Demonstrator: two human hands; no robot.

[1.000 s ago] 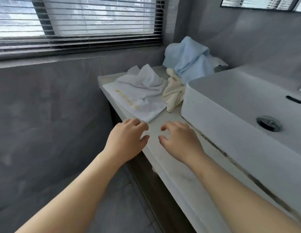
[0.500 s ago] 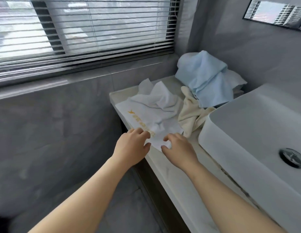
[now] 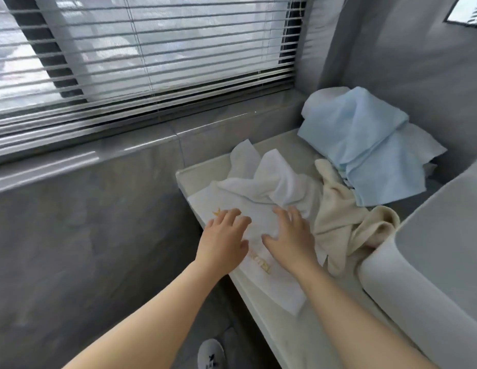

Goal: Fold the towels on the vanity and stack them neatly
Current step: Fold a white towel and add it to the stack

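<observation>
Head view: white towel [image 3: 261,187] is spread, partly crumpled, on the vanity [image 3: 298,336]. Left hand [image 3: 224,239] and right hand [image 3: 292,235] are laid on it side by side, fingers extended and apart, nothing clasped. Cream towel [image 3: 341,217] is bunched at 3 o'clock of the right hand, against the basin [image 3: 432,275]; blue towel [image 3: 365,145] is heaped at 1 o'clock

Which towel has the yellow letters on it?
The white towel, the one spread flat under the left hand and right hand. The crumpled cream towel and the blue towel behind it show no lettering.
</observation>
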